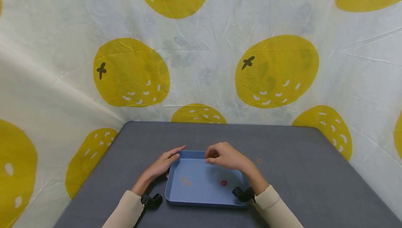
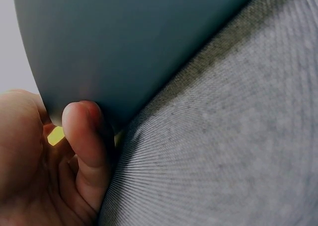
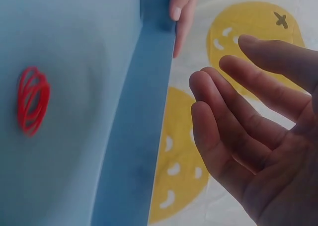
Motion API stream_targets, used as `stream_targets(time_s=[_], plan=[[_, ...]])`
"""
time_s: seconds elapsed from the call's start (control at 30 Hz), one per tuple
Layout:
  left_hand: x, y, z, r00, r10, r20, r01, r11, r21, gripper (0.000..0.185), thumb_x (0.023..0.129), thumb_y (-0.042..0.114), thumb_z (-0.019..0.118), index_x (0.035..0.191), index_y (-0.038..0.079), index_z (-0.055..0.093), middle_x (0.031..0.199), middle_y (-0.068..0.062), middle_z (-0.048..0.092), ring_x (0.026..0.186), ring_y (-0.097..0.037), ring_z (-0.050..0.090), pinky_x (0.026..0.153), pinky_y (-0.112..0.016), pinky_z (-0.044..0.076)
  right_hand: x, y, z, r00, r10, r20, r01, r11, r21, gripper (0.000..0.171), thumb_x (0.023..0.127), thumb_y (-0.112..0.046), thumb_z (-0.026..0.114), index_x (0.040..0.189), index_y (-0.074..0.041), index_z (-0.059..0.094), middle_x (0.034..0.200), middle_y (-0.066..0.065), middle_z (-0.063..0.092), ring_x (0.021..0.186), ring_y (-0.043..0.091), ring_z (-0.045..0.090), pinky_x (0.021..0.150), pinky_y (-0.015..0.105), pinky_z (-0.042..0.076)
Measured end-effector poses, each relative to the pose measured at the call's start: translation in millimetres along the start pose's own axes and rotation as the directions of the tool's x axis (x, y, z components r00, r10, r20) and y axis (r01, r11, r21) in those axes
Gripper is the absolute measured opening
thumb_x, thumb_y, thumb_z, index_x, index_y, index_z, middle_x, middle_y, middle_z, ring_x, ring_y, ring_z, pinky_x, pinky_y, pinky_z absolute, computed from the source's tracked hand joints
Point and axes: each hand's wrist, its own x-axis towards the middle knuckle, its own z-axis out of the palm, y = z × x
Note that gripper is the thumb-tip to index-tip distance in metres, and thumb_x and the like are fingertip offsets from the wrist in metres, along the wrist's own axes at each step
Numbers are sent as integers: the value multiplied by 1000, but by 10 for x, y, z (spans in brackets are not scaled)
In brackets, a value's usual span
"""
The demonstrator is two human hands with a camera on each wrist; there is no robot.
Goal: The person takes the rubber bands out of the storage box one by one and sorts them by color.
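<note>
Holding: blue tray (image 1: 204, 200), on the gray table (image 1: 298, 186), kept from sliding
Tray look: flat, low rim, red band (image 1: 223, 183) and pale band (image 1: 186, 181) inside
Left hand (image 1: 164, 163): fingers straight on far left corner, thumb pressing the side
Right hand (image 1: 224, 155): over the far rim, fingers loosely bent, holding nothing
Nearby: one small band (image 1: 259, 160) on the table

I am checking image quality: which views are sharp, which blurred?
Head view: even light, sharp; blue tray and red band clear. Left wrist view: tray wall blurred, cloth weave and thumb sharper. Right wrist view: right hand soft, very near the lens.
</note>
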Motion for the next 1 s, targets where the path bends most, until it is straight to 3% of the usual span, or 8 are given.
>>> stream_targets(time_s=[0.17,0.37,0.57,0.7,0.83,0.93,1.0], plan=[[0,-9,1,1000,0,2,0,1000,1,48,114,35,40,161,29,39,138,-25,60,41,-13,47,43,-31,49,73,-54,50,1000,-9,7,9,1000,-8,15,98,-20,72,104,-8,78,97,0,78,83,8,70,76,24,58],[3,-13,-1,1000,1,14,-1,1000,-1,49,114,35,40,162,25,38,150,-24,50,42,-13,49,43,-31,50,186,-104,139,1000,-7,25,7,1000,1,14,98,-19,73,104,-8,78,95,0,78,82,7,69,74,23,57],[16,-10,-4,1000,-7,13,7,1000,-1,48,114,35,39,161,27,38,127,-24,66,41,-13,47,43,-30,49,266,-171,204,999,-18,43,17,1000,20,10,97,-18,73,103,-11,78,94,-2,78,80,4,68,73,22,57],[21,-14,-10,1000,-3,14,3,1000,-1,48,114,35,40,161,29,39,126,-19,68,41,-13,47,43,-31,49,325,-231,253,997,-39,67,37,999,23,12,97,-18,74,103,-10,79,94,-2,78,80,4,68,74,21,57],[18,-6,-14,1000,7,18,-7,1000,0,49,114,35,40,162,26,38,96,-17,69,41,-13,47,43,-32,49,382,-290,312,996,-46,78,45,999,9,12,96,-18,75,102,-9,79,94,-2,78,81,3,68,75,20,56],[14,8,-13,1000,8,21,-8,1000,6,49,114,35,39,162,25,37,73,-18,59,40,-14,46,43,-32,49,421,-321,363,996,-46,81,48,999,-17,12,95,-18,75,101,-9,80,94,-2,78,82,3,69,74,19,56],[11,15,-11,1000,11,16,-11,1000,8,49,114,34,39,162,24,38,84,-20,64,39,-14,45,43,-32,50,446,-333,401,996,-37,84,40,999,-33,10,95,-18,75,100,-11,80,93,-2,78,81,4,69,72,19,56]])
